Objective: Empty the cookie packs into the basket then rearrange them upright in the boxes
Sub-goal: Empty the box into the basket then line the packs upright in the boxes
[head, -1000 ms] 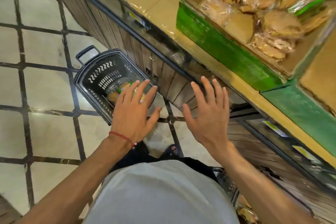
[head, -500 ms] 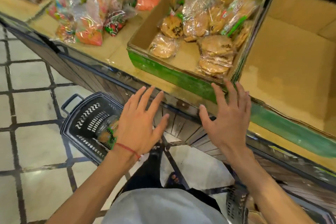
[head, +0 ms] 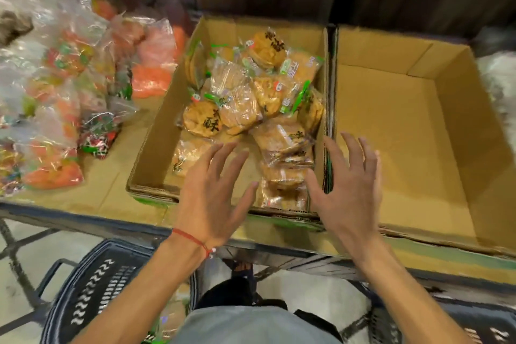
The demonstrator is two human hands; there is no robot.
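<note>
Two boxes touch: left box (head: pixel 156 148) and right box (head: pixel 418 148), candy bags (head: pixel 69 86) beside them, a dark basket (head: pixel 92 288) on the floor (head: pixel 22 246). Cookie packs (head: pixel 245 103) lie jumbled in the left box, mostly flat, pointing every way. Left hand (head: pixel 215 198) and right hand (head: pixel 349 193) hover at its near edge, fingers spread, holding nothing.

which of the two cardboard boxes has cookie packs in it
The left box, next to the bagged sweets: a loose pile of cookie packs lies in it. The right box beside it shows only bare cardboard inside.
</note>
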